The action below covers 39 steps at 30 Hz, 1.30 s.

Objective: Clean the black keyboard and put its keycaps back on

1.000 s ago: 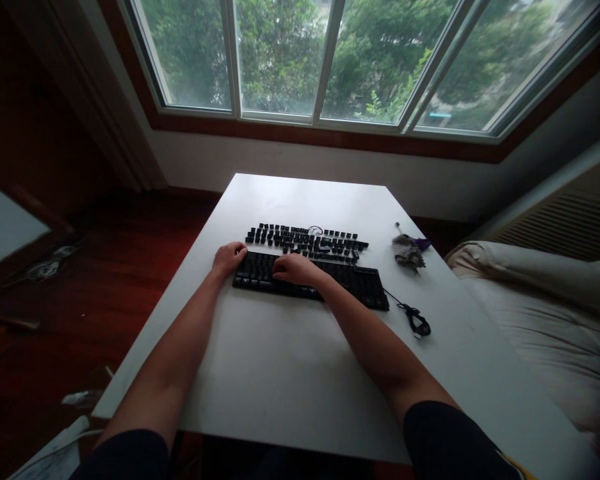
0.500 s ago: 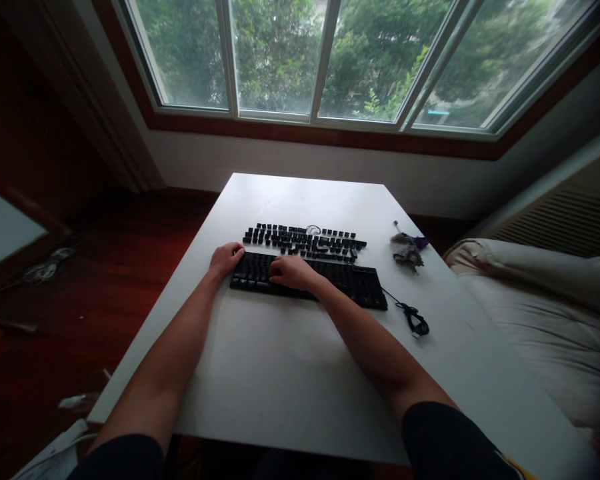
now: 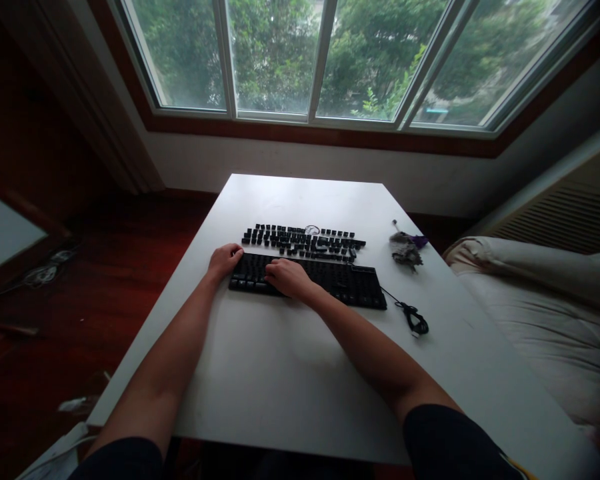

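Note:
A black keyboard (image 3: 353, 283) lies flat on the white table, its cable (image 3: 416, 321) coiled off the right end. My left hand (image 3: 225, 259) grips the keyboard's far left corner with curled fingers. Over the left-middle keys, my right hand (image 3: 287, 277) is closed in a pinch, fingertips pointing down and left; whatever sits between them is too small to make out. Just beyond the keyboard, several loose black keycaps (image 3: 283, 238) lie in rows. A thin ring-shaped wire tool (image 3: 312, 229) rests among their back rows.
On the right side of the white table (image 3: 280, 373) lies a grey, fluffy cloth-like bundle (image 3: 404, 252) with a purple part. A pale padded seat (image 3: 535, 300) stands along the right edge. Behind the table is a window wall (image 3: 300, 150).
My right hand has shifted slightly left over the keys, still pinched. My left hand stays on the keyboard's corner, and the loose keycaps look the same.

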### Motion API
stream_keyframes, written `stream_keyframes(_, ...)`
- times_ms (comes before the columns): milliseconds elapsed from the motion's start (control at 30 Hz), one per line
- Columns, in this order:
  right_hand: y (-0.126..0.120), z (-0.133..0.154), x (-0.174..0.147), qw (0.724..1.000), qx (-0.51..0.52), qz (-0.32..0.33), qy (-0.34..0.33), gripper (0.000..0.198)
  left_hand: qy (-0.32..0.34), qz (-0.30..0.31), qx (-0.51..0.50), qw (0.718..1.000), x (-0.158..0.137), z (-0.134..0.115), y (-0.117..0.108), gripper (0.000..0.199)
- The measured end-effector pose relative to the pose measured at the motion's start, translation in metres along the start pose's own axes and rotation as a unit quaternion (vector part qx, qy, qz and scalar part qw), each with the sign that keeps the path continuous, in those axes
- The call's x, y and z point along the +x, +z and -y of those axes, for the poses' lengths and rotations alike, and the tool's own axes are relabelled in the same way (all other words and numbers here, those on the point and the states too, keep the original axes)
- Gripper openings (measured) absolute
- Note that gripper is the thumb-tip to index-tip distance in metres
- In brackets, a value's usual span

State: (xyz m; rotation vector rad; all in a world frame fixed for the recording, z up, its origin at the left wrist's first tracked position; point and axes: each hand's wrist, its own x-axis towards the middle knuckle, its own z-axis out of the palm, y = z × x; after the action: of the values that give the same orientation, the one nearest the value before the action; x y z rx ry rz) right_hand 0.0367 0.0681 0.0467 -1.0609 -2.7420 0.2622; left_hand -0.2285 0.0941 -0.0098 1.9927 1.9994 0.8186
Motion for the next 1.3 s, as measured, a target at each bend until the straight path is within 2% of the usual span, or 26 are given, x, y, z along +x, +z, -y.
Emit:
stream_keyframes(167, 0.012, -0.016, 0.005, 0.997, 0.057, -0.053, 0.011, 0.023, -0.006, -0.001, -0.003, 1.000, 0.000, -0.001, -0.001, 0.032)
stream_keyframes(300, 0.018, -0.020, 0.005, 0.994, 0.079, -0.066, 0.031, 0.030, -0.006, 0.001, -0.005, 1.000, 0.000, -0.001, -0.001, 0.032)
stream_keyframes(733, 0.018, -0.018, 0.002, 0.994, 0.092, -0.050, 0.031, 0.025, -0.008, 0.004, 0.006, 1.000, -0.002, -0.004, -0.002, 0.033)
stream_keyframes(1100, 0.028, -0.025, 0.000, 0.992, 0.092, -0.084, 0.016, 0.022, -0.007, 0.004, 0.007, 1.000, -0.003, -0.005, -0.003, 0.032)
stream_keyframes(1300, 0.031, -0.018, -0.002, 0.990, 0.077, -0.111, 0.036, 0.011, -0.007, 0.003, 0.005, 1.000, -0.002, -0.005, -0.002, 0.032)
